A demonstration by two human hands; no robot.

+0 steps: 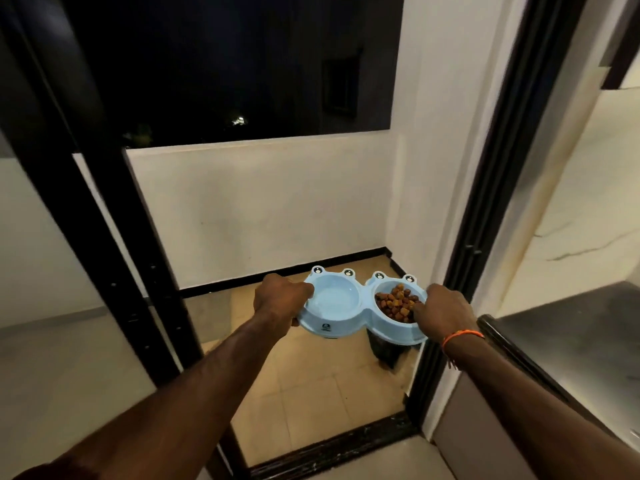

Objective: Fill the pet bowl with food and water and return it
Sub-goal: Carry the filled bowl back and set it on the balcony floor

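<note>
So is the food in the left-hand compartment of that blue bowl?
No, the brown kibble fills the right compartment of the blue pet bowl; the left one shows none.

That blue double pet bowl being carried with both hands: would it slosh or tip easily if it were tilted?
Probably yes. The blue double bowl looks like stiff moulded plastic, so it likely won't flex. Its left well seems to hold water, apt to slosh; the kibble heaped in the right well could spill out. The left hand and right hand grip opposite ends, which likely keeps it level.
</note>
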